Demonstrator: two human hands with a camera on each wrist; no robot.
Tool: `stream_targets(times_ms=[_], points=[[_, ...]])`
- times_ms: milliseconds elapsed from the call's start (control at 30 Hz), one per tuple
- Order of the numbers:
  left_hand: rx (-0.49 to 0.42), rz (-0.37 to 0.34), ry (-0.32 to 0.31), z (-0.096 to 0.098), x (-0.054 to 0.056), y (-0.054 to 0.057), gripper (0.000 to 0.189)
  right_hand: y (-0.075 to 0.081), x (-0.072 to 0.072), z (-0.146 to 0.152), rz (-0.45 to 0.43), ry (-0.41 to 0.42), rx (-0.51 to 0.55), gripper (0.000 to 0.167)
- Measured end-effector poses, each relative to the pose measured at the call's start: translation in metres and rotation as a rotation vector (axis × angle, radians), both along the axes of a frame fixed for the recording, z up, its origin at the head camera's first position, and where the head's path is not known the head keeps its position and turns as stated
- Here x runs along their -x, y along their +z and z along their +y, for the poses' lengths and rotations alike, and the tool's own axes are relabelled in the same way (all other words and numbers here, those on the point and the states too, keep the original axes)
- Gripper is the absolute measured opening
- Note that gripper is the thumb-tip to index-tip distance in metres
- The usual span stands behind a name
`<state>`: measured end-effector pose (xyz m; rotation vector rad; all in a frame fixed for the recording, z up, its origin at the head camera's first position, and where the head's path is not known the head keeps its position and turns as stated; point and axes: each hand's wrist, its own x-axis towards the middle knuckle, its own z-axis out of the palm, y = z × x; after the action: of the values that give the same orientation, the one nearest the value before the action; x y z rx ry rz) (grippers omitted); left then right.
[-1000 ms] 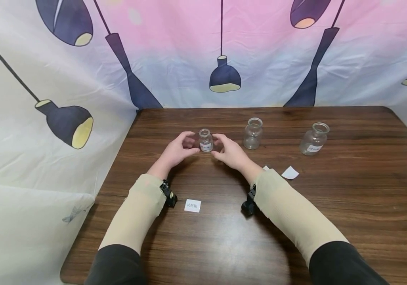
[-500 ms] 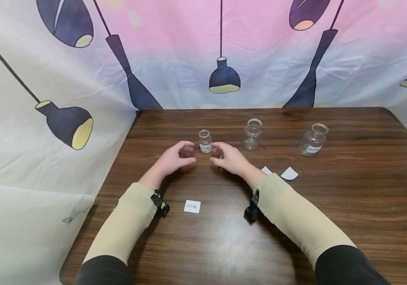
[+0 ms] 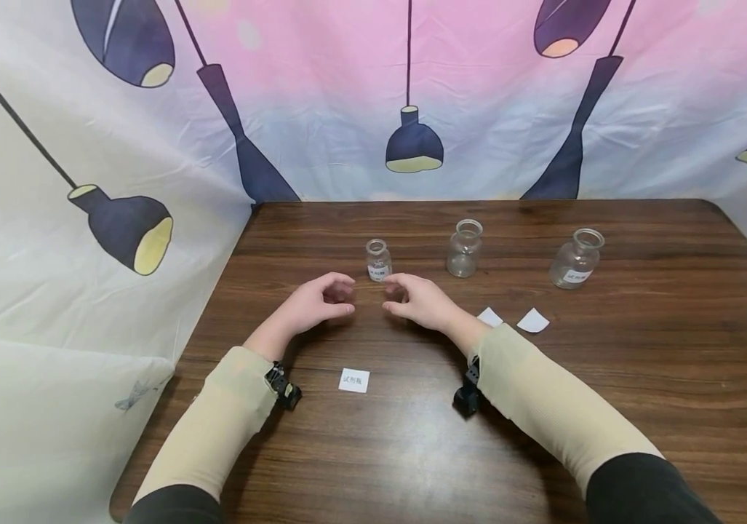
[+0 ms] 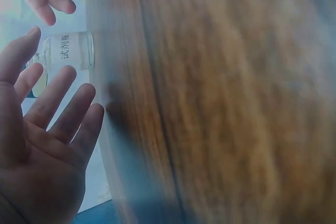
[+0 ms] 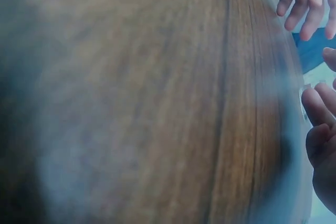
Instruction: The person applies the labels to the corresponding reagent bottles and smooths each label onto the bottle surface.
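Observation:
A small clear glass bottle [image 3: 379,260] with a white printed label stands upright on the table, beyond both hands. My left hand [image 3: 313,302] is in front of it and to its left, fingers loosely bent around nothing. To the right, my right hand [image 3: 422,300] faces the left one, also holding nothing; in the head view its fingertips overlap the bottle's lower right edge. In the left wrist view the labelled bottle [image 4: 65,51] appears beyond the relaxed fingers [image 4: 52,95]. Part of the right hand [image 5: 323,129] shows at the right wrist view's edge.
A larger unlabelled glass bottle [image 3: 465,251] stands right of the small one. Farther right is another bottle [image 3: 577,260] with a label. A printed label [image 3: 353,380] lies near the front; two white paper pieces, one of them curled [image 3: 533,320], lie by the right forearm.
Both hands have drawn back from the small bottle toward the person, and the left has also shifted left. The bottle has stayed standing where it was.

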<state>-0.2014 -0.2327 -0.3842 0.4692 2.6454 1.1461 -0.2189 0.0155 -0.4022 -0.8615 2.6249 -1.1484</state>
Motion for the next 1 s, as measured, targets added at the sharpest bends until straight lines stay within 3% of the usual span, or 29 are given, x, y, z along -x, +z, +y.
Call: stream_targets(times_ms=[300,700,1000], points=[[0.004,-0.019,-0.08,-0.001,-0.009,0.002,0.037,-0.002,-0.011,-0.004,0.03,0.085,0.0,0.042],[0.046,-0.053,-0.091,-0.012,-0.02,0.0,0.032,0.0,-0.03,-0.017,0.084,0.266,-0.053,0.034],[0.016,-0.071,-0.094,-0.016,-0.022,-0.001,0.032,0.0,-0.043,-0.025,0.124,0.451,-0.077,0.038]])
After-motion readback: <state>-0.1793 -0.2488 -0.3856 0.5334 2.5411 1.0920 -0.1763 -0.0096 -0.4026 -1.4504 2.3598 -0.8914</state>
